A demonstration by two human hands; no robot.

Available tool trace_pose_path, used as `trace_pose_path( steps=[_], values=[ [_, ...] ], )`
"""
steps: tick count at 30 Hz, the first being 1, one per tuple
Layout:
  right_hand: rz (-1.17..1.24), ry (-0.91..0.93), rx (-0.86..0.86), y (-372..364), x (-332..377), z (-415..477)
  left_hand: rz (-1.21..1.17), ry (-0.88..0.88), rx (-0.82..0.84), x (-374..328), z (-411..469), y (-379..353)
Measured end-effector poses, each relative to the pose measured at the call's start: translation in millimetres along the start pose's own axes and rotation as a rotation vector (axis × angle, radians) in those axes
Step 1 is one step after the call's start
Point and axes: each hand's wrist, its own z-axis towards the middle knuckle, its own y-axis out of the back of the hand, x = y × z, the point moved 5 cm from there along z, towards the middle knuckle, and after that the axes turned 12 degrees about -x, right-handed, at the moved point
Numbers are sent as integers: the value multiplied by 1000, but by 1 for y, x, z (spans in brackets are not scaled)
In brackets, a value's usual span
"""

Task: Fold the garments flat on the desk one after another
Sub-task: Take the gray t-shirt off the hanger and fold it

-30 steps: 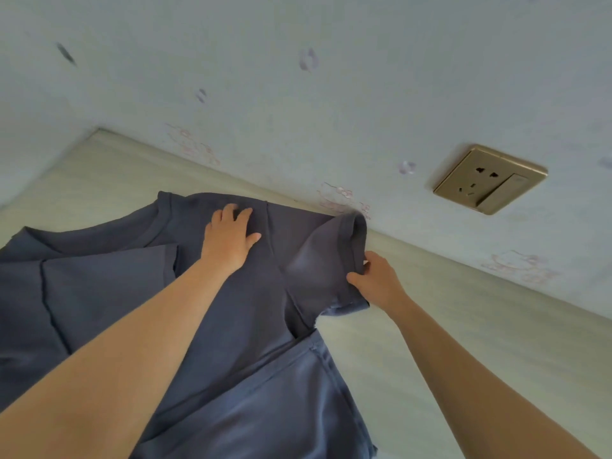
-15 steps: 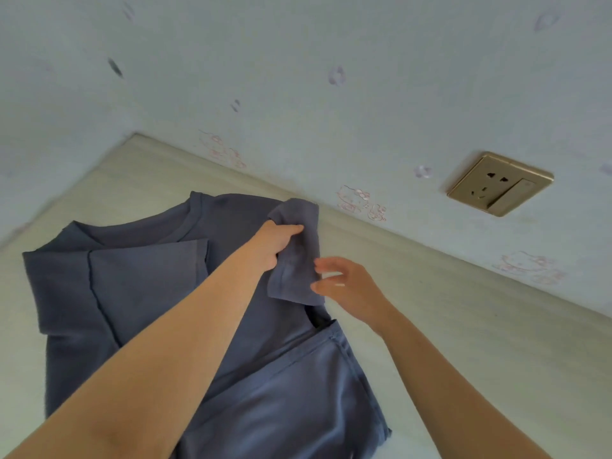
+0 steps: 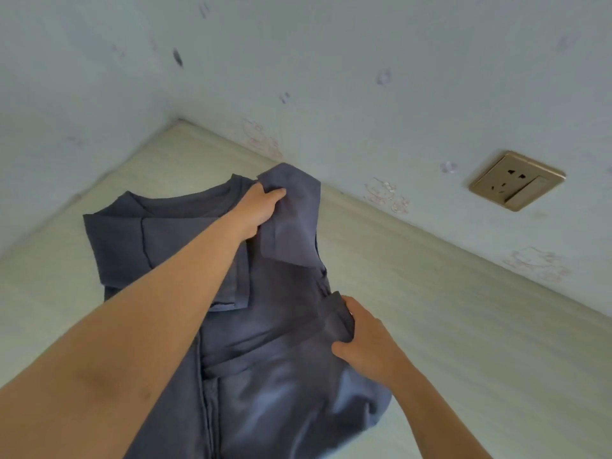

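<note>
Blue shirt [image 3: 284,326] on pale desk [image 3: 447,326]

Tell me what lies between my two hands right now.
Only the blue shirt: its folded sleeve and body fabric span the gap from the left hand to the right hand, seen in the head view.

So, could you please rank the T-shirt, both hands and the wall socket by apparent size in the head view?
1. T-shirt
2. right hand, nearer the camera
3. wall socket and left hand look alike, so I will not rank them
</note>
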Motion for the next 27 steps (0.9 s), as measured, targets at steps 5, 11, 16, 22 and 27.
trace_pose_path(
  steps=[5, 11, 16, 22, 27],
  values=[
    [41, 226, 164, -39, 81, -45, 75, -102, -152, -17, -13, 102],
    [-211, 291, 265, -136, 94, -56, 99, 257, -211, 96, -24, 207],
    [-244, 248, 68, -135, 61, -48, 78, 279, -223, 125, -31, 217],
    [-232, 373, 34, -154, 58, -62, 423, 79, -374, 124, -27, 213],
    [-37, 305, -35, -150, 52, -47, 614, -318, -547, 125, -75, 198]
  ],
)
